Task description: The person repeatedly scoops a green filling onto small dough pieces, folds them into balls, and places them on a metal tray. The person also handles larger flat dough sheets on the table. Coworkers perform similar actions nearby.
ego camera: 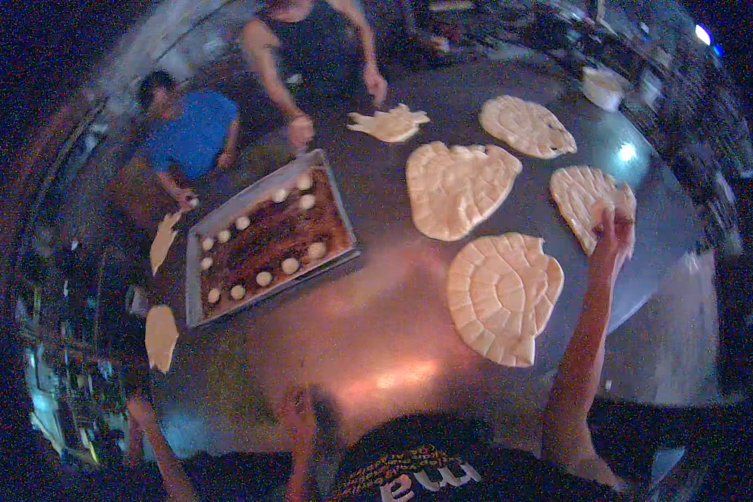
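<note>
My right hand (pixel 614 223) is stretched out to the far right, its fingers closed on the near edge of a ridged flat dough piece (pixel 577 191). Low in the picture, my left hand (pixel 298 411) is near the table's front edge, blurred and dim; I cannot tell whether it holds anything. Between my arms and a little ahead lies a large flat dough piece (pixel 502 295) marked with curved rows of segments. Beyond it rest another broad dough piece (pixel 458 188) and a rounder one (pixel 527 125).
A metal baking tray (pixel 257 235) with several dough balls stands left on the dark table (pixel 376 276). One person's hand (pixel 301 130) is at its far corner. A person in blue (pixel 191 132) works beyond it. Another person's hand (pixel 141 411) is lower left. A white tub (pixel 602 88) stands far right.
</note>
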Demonstrator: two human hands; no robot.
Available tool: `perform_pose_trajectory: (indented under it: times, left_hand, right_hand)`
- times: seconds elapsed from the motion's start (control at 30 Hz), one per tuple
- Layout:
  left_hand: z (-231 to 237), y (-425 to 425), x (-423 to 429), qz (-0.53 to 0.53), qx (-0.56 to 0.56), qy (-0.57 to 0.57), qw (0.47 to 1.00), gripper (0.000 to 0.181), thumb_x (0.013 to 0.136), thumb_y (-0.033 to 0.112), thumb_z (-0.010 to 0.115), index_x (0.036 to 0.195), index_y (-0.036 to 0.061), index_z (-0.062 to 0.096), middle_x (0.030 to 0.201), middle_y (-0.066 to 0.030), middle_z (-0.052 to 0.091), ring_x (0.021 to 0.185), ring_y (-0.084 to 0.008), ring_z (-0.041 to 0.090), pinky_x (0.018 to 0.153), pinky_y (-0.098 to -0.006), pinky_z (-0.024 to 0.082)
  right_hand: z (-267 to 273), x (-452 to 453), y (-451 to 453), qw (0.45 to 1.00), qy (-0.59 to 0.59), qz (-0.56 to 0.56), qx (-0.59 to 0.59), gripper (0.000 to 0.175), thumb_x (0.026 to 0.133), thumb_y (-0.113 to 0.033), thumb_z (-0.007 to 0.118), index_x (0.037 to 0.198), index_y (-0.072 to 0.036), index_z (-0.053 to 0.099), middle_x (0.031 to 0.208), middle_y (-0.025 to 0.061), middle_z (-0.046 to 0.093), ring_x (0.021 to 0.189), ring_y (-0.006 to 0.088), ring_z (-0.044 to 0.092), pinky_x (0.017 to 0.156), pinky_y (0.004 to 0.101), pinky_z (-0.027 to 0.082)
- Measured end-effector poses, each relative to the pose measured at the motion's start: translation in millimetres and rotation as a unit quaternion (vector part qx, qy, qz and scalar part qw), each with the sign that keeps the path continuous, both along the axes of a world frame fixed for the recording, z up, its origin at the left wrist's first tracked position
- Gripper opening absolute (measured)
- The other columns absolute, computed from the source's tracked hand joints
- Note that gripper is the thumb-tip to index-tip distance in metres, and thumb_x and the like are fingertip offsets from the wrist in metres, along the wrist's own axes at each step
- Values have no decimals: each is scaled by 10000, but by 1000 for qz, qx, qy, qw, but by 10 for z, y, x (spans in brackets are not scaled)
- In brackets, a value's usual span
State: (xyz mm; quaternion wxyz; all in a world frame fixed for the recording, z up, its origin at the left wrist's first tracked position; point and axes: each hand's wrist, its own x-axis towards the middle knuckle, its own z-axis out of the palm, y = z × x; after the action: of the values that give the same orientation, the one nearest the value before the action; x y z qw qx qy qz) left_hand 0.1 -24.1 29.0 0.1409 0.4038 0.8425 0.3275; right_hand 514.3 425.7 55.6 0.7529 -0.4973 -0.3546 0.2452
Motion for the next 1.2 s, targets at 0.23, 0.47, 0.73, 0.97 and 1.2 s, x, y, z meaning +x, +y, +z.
perform_pose_trajectory:
  times: [0.23,0.47,0.73,0.97,1.2]
  left_hand:
    - [824,1162,641,-135,205,-220,944,417,982,126,681,1383,64,585,1303,-108,634,1158,-231,661,946,-347,562]
    - [1377,1019,589,-69,292,-187,935,269,985,111,696,1241,36,660,1128,-43,639,1026,-129,626,883,-284,541]
    - [1297,816,685,48,398,-183,898,136,1001,131,673,1097,38,650,1004,-42,651,933,-126,629,817,-280,527]
    - [1356,617,551,75,382,27,921,131,1035,150,594,1055,35,653,975,-75,687,850,-182,646,772,-317,545]
    - [1391,436,134,56,446,-147,881,290,1027,237,608,1224,27,647,1152,-107,674,1021,-203,660,869,-330,525]
  right_hand:
    - [572,-2650,-1678,810,-103,575,-54,244,901,30,710,1137,-19,675,1037,48,697,916,132,673,736,286,568]
    - [1240,-3394,-2401,817,-171,550,40,175,1010,-111,619,1159,-33,665,958,95,697,911,201,696,768,345,579]
    - [1155,-3787,-2791,794,-281,537,39,279,1091,-287,470,1039,-44,596,826,142,634,738,288,650,680,452,519]
    - [1133,-3997,-3109,792,-149,580,117,245,1084,-242,468,1033,-30,581,797,133,626,720,312,625,686,440,519]
    - [1467,-3794,-2869,718,-214,649,-131,261,1070,-302,522,1078,-64,630,850,61,605,773,172,585,705,378,498]
